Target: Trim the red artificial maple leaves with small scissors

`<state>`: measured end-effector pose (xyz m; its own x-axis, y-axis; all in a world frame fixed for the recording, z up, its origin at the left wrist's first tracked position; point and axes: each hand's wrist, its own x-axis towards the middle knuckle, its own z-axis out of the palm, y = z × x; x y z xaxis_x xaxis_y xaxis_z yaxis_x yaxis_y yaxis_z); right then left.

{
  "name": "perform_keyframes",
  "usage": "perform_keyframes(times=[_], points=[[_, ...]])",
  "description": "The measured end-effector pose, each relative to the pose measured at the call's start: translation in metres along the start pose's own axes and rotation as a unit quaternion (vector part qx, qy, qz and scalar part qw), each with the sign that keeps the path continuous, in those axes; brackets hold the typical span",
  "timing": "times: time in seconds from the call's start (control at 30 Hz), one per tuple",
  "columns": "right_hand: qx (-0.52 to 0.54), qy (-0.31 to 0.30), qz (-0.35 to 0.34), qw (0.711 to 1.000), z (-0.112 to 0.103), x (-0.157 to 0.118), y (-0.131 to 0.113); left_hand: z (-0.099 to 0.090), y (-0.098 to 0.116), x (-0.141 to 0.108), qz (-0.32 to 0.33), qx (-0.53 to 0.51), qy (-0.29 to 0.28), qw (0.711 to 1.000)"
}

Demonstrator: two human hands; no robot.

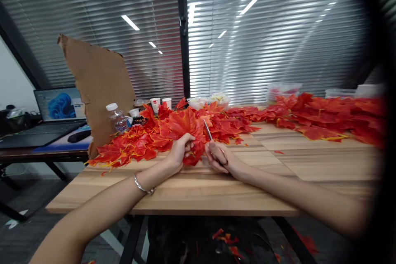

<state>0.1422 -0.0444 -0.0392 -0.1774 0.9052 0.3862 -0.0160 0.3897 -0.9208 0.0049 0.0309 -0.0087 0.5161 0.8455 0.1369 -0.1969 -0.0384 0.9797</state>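
My left hand grips a bunch of red artificial maple leaves held upright over the wooden table. A silver bracelet circles that wrist. My right hand is closed around small scissors, whose metal blades point up beside the leaves. A long heap of loose red and orange leaves spreads across the table behind both hands.
A torn cardboard sheet stands at the left with a water bottle and paper cups near it. A laptop sits on a side desk. Plastic containers line the far edge. Leaf scraps lie on the floor.
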Motion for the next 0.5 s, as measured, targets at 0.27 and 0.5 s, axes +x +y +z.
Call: perform_keyframes(times=[0.27, 0.5], points=[[-0.006, 0.0, 0.007, 1.0, -0.0027, 0.0004, -0.0032, 0.0002, -0.0008, -0.0026, -0.009, 0.004, -0.006, 1.0], [0.072, 0.042, 0.003, 0.997, -0.001, 0.0014, -0.0019, -0.0003, -0.0008, -0.0008, -0.008, 0.001, -0.002, 1.0]])
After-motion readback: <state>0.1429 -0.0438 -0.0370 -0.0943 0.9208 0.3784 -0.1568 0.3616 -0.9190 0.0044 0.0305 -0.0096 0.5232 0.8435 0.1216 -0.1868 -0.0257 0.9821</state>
